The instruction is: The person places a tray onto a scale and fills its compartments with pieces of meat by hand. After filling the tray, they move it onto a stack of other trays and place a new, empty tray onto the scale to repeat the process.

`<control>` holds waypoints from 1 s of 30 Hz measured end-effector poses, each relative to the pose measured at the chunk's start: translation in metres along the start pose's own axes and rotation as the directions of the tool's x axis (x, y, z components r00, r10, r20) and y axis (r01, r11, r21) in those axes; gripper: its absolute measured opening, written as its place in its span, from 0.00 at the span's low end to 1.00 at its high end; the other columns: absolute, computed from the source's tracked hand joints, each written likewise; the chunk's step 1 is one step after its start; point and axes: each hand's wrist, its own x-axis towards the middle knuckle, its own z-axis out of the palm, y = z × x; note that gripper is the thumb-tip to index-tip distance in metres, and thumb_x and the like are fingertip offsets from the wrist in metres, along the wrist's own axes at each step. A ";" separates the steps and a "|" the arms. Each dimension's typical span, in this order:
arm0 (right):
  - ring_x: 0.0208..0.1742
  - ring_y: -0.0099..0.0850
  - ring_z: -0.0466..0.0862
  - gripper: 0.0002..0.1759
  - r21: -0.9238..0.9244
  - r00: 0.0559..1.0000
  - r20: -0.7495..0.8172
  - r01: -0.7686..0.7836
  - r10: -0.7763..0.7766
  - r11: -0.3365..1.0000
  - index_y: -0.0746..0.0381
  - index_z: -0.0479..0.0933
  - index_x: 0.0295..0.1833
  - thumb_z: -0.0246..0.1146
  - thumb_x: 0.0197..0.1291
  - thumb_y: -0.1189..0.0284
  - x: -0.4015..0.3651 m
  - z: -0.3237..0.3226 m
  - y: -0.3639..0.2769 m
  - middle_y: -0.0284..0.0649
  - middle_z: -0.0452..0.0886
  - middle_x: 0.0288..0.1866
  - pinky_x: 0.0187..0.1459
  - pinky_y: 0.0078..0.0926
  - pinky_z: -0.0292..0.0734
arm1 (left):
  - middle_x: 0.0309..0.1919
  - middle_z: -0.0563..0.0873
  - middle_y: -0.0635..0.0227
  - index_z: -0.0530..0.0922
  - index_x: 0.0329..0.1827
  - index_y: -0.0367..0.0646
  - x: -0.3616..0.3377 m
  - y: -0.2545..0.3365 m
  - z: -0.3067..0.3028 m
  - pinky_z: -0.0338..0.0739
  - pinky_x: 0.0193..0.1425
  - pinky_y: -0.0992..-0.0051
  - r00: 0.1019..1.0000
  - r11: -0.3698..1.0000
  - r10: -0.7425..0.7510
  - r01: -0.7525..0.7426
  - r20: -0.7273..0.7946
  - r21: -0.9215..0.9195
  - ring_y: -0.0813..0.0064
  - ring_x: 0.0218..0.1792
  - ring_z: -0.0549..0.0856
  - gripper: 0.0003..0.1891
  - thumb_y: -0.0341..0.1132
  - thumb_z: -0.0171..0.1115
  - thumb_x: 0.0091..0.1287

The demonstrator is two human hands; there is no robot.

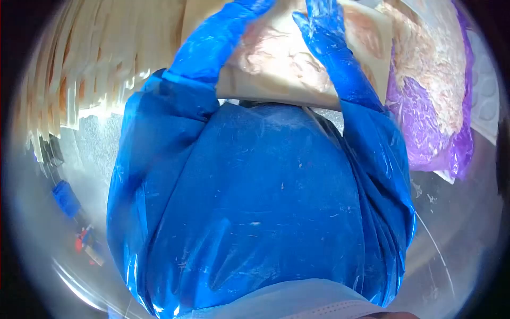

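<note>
Both my hands wear blue gloves and reach over a cream-coloured board (372, 64) in the upper middle of the head view. Pale pinkish, wet-looking raw pieces (276, 50) lie on the board; their exact kind I cannot make out. My left hand (254, 6) is at the board's upper left, cut off by the top edge, so its fingers do not show. My right hand (323, 26) is over the right part of the raw pieces, its thumb held apart from its outstretched fingers, with nothing seen in it. The fingertips leave the frame at the top.
Right of the board sits an opened purple plastic bag (422, 125) with a pale, shredded-looking raw mass (435, 69). Many thin cream slabs (101, 58) stand close together at the left. A blue object (66, 199) is low at the left. My blue apron fills the middle.
</note>
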 end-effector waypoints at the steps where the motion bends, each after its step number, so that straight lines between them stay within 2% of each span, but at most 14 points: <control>1: 0.77 0.54 0.63 0.34 0.015 1.000 0.008 0.007 -0.007 1.000 0.67 0.66 0.73 0.63 0.66 0.64 -0.005 0.000 0.000 0.56 0.67 0.75 0.77 0.50 0.55 | 0.64 0.80 0.54 0.77 0.67 0.43 -0.017 -0.016 -0.019 0.67 0.75 0.68 0.972 0.994 -0.050 0.071 -0.231 0.087 0.56 0.66 0.78 0.21 0.41 0.44 0.78; 5: 0.83 0.50 0.54 0.40 -0.078 0.911 0.315 0.304 -0.266 0.949 0.47 0.54 0.83 0.59 0.70 0.53 -0.025 -0.013 0.056 0.43 0.51 0.85 0.78 0.63 0.43 | 0.61 0.83 0.56 0.79 0.64 0.44 -0.093 -0.010 -0.072 0.69 0.74 0.64 0.987 0.968 -0.042 0.079 -0.157 0.240 0.55 0.63 0.80 0.21 0.44 0.50 0.76; 8: 0.81 0.47 0.60 0.38 -0.127 0.856 0.392 0.412 -0.336 0.902 0.49 0.61 0.80 0.63 0.67 0.56 0.001 -0.029 0.050 0.44 0.60 0.82 0.77 0.54 0.53 | 0.60 0.83 0.56 0.79 0.64 0.47 -0.132 0.021 -0.045 0.69 0.74 0.57 0.990 0.872 0.061 0.010 -0.129 0.490 0.55 0.64 0.80 0.24 0.49 0.60 0.70; 10: 0.72 0.45 0.72 0.34 0.314 0.945 0.244 0.135 -0.218 0.940 0.53 0.69 0.75 0.67 0.64 0.60 0.024 -0.027 0.017 0.44 0.77 0.69 0.72 0.43 0.65 | 0.56 0.85 0.54 0.82 0.59 0.47 -0.130 0.027 -0.031 0.71 0.70 0.52 0.979 0.839 0.011 0.100 -0.202 0.534 0.53 0.61 0.81 0.21 0.47 0.64 0.67; 13: 0.60 0.43 0.80 0.22 0.292 0.902 0.195 0.321 -0.385 0.901 0.58 0.79 0.60 0.67 0.64 0.61 0.022 0.022 -0.026 0.45 0.83 0.54 0.62 0.42 0.73 | 0.55 0.85 0.54 0.84 0.55 0.46 -0.119 0.037 -0.043 0.74 0.66 0.55 0.999 0.909 -0.003 0.019 -0.038 0.417 0.53 0.59 0.82 0.19 0.47 0.65 0.67; 14: 0.60 0.43 0.80 0.22 0.293 0.904 0.188 0.320 -0.383 0.901 0.58 0.79 0.60 0.67 0.64 0.61 0.027 0.016 -0.039 0.45 0.83 0.54 0.62 0.42 0.73 | 0.65 0.80 0.61 0.78 0.63 0.52 -0.106 0.057 -0.060 0.70 0.70 0.60 0.950 0.907 -0.276 0.207 0.146 0.367 0.62 0.67 0.78 0.22 0.47 0.65 0.67; 15: 0.58 0.43 0.81 0.20 0.370 0.906 0.287 0.195 -0.311 0.908 0.59 0.79 0.58 0.67 0.63 0.62 0.035 0.002 -0.052 0.46 0.84 0.53 0.59 0.43 0.74 | 0.65 0.80 0.61 0.78 0.63 0.52 -0.105 0.048 -0.064 0.70 0.70 0.60 0.950 0.905 -0.275 0.204 0.146 0.373 0.62 0.67 0.78 0.22 0.47 0.65 0.67; 17: 0.55 0.43 0.82 0.19 0.431 0.886 0.398 0.048 -0.238 0.901 0.59 0.79 0.57 0.67 0.63 0.63 0.036 -0.004 -0.053 0.47 0.84 0.51 0.55 0.43 0.75 | 0.56 0.84 0.61 0.81 0.52 0.51 -0.104 0.037 -0.072 0.75 0.63 0.61 0.953 0.927 -0.259 0.292 0.160 -0.237 0.63 0.59 0.83 0.14 0.45 0.65 0.67; 19: 0.49 0.42 0.83 0.17 0.607 0.809 0.585 -0.489 0.065 0.627 0.59 0.79 0.54 0.67 0.62 0.64 0.033 0.001 -0.038 0.47 0.84 0.47 0.49 0.43 0.76 | 0.59 0.84 0.62 0.82 0.57 0.53 -0.086 0.041 -0.074 0.74 0.65 0.61 0.920 0.913 -0.330 0.368 0.211 -0.174 0.64 0.60 0.82 0.16 0.44 0.65 0.68; 21: 0.47 0.42 0.84 0.17 0.655 0.825 0.558 -0.505 0.091 0.562 0.59 0.79 0.54 0.66 0.63 0.64 0.038 -0.001 -0.026 0.46 0.84 0.46 0.47 0.43 0.77 | 0.55 0.85 0.53 0.84 0.54 0.46 -0.069 0.036 -0.073 0.75 0.64 0.59 0.974 0.970 -0.226 0.221 -0.035 -0.103 0.53 0.57 0.83 0.19 0.48 0.66 0.66; 23: 0.70 0.51 0.71 0.26 0.457 0.857 0.502 -0.380 0.119 0.804 0.65 0.72 0.66 0.64 0.63 0.70 0.040 0.008 0.003 0.54 0.75 0.67 0.72 0.48 0.64 | 0.55 0.85 0.52 0.84 0.54 0.46 -0.058 0.014 -0.060 0.76 0.63 0.64 0.963 0.967 -0.252 0.255 -0.095 0.024 0.55 0.56 0.83 0.18 0.46 0.64 0.68; 27: 0.63 0.48 0.77 0.18 0.159 0.995 -0.093 -0.017 0.032 0.987 0.64 0.77 0.57 0.63 0.62 0.73 0.045 0.005 -0.009 0.50 0.80 0.60 0.67 0.45 0.69 | 0.50 0.88 0.59 0.84 0.55 0.49 -0.048 0.024 -0.057 0.77 0.60 0.61 0.935 0.952 0.107 0.001 -0.337 0.305 0.58 0.54 0.85 0.14 0.40 0.58 0.71; 28: 0.69 0.51 0.72 0.27 0.195 0.973 0.225 -0.090 0.045 0.977 0.65 0.72 0.67 0.62 0.62 0.70 0.049 0.006 -0.013 0.53 0.76 0.66 0.72 0.48 0.64 | 0.47 0.88 0.62 0.85 0.52 0.51 -0.045 0.018 -0.047 0.78 0.58 0.60 0.974 0.893 0.064 0.040 -0.216 0.448 0.59 0.51 0.85 0.13 0.40 0.58 0.69; 30: 0.53 0.39 0.83 0.14 0.229 0.967 0.102 0.206 -0.234 0.951 0.59 0.80 0.52 0.64 0.64 0.65 0.023 0.022 -0.028 0.41 0.84 0.51 0.55 0.42 0.76 | 0.44 0.88 0.64 0.86 0.49 0.53 -0.048 0.007 -0.046 0.78 0.56 0.60 0.995 0.810 0.000 0.057 -0.097 0.584 0.60 0.49 0.85 0.12 0.39 0.58 0.68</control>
